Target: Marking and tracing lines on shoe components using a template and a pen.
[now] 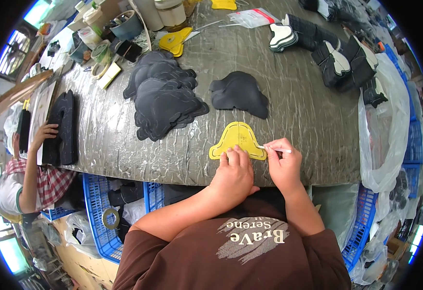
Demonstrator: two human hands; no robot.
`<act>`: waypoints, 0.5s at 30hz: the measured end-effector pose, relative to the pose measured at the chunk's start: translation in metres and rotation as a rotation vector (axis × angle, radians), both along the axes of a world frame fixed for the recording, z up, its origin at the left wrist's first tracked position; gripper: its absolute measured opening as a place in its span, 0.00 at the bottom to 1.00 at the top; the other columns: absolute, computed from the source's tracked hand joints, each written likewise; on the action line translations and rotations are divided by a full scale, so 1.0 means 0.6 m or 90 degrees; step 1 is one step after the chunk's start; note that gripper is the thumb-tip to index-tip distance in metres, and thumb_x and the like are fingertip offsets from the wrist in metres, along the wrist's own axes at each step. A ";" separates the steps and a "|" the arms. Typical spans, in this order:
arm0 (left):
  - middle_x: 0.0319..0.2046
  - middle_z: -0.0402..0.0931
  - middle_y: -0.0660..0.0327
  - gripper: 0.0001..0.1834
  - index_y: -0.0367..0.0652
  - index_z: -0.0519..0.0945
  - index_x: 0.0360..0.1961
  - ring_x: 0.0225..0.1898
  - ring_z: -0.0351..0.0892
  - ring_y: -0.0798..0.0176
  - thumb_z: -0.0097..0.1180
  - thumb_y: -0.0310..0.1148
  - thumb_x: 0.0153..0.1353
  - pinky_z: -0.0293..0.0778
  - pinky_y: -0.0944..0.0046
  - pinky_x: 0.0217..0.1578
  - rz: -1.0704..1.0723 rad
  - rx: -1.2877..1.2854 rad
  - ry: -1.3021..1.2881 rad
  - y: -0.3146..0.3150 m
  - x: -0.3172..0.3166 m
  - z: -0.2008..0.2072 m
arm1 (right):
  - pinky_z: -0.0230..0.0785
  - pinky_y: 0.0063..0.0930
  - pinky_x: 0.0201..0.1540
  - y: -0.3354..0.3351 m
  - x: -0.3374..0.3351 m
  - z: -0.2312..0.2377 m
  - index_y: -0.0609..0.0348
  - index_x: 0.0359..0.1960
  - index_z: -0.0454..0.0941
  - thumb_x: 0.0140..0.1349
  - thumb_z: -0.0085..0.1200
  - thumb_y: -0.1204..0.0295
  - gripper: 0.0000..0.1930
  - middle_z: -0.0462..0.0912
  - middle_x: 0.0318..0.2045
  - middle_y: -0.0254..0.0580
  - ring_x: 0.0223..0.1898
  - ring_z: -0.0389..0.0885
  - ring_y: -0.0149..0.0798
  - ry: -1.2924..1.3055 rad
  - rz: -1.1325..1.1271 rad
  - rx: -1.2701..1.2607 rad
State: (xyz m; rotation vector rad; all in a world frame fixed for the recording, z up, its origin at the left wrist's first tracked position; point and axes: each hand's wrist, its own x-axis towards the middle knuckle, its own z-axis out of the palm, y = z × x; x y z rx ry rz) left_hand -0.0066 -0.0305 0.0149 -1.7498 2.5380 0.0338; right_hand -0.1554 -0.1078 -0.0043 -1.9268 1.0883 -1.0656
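Note:
A yellow bell-shaped template (237, 134) with slots along its edge lies on the table near me. My left hand (232, 173) rests on its lower middle, fingers stretched out flat and pressing it down. Between the fingertips of my right hand (285, 166) is a slim white marking pen (282, 150), its tip at the template's right edge. Whether a black piece lies under the template cannot be seen. Just beyond it is a small stack of black cut pieces (239, 93). To its left spreads a larger heap of similar black pieces (165, 99), some with pale outlines.
Bundled black and white pieces (334, 63) sit at the far right, near a clear plastic bag (383, 130). Tubs and cups (127, 25) crowd the far left. A co-worker's hand (44, 133) touches black pieces at the left. Blue crates (98, 217) stand below the table edge.

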 end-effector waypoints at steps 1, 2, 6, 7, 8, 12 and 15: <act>0.52 0.70 0.31 0.49 0.19 0.72 0.53 0.54 0.71 0.36 0.57 0.63 0.50 0.74 0.47 0.53 -0.003 0.000 0.000 0.001 0.000 0.001 | 0.74 0.30 0.32 0.004 -0.003 0.002 0.63 0.31 0.74 0.59 0.56 0.83 0.04 0.82 0.28 0.45 0.28 0.82 0.40 -0.007 -0.005 0.000; 0.52 0.70 0.32 0.49 0.19 0.72 0.53 0.54 0.71 0.36 0.57 0.63 0.50 0.74 0.47 0.53 -0.001 -0.004 0.001 0.001 0.000 0.002 | 0.74 0.30 0.32 0.007 -0.007 0.002 0.63 0.31 0.74 0.59 0.56 0.83 0.04 0.82 0.28 0.45 0.28 0.82 0.40 -0.008 -0.008 0.000; 0.52 0.70 0.32 0.49 0.19 0.72 0.52 0.54 0.70 0.36 0.58 0.63 0.50 0.73 0.48 0.53 0.003 0.005 0.000 -0.002 -0.002 0.001 | 0.74 0.29 0.32 0.013 -0.025 -0.010 0.63 0.31 0.74 0.59 0.56 0.83 0.04 0.81 0.28 0.45 0.28 0.82 0.39 -0.016 -0.031 0.021; 0.52 0.70 0.32 0.49 0.19 0.72 0.52 0.54 0.70 0.36 0.58 0.63 0.50 0.73 0.48 0.53 0.002 0.004 0.000 -0.001 -0.002 0.001 | 0.73 0.29 0.32 0.017 -0.027 -0.011 0.64 0.31 0.74 0.59 0.56 0.83 0.04 0.81 0.28 0.45 0.28 0.82 0.40 -0.020 -0.039 0.013; 0.52 0.70 0.32 0.49 0.19 0.73 0.52 0.54 0.70 0.36 0.58 0.63 0.50 0.73 0.48 0.54 0.005 0.005 -0.001 0.000 -0.003 0.001 | 0.73 0.29 0.32 0.022 -0.028 -0.009 0.64 0.31 0.74 0.59 0.56 0.83 0.04 0.81 0.28 0.45 0.28 0.82 0.40 -0.021 -0.040 0.013; 0.51 0.70 0.33 0.48 0.20 0.74 0.50 0.51 0.72 0.37 0.59 0.63 0.49 0.75 0.49 0.52 -0.001 -0.016 0.003 0.003 -0.001 0.000 | 0.71 0.35 0.31 0.037 -0.022 0.005 0.63 0.30 0.71 0.56 0.55 0.84 0.06 0.78 0.26 0.46 0.27 0.79 0.47 0.035 -0.020 -0.050; 0.45 0.73 0.39 0.41 0.24 0.78 0.43 0.46 0.74 0.43 0.61 0.60 0.49 0.77 0.51 0.46 -0.001 -0.036 0.021 -0.004 0.003 0.008 | 0.69 0.40 0.31 0.038 -0.014 0.013 0.61 0.29 0.68 0.55 0.55 0.85 0.09 0.76 0.25 0.47 0.27 0.76 0.52 0.076 -0.003 -0.112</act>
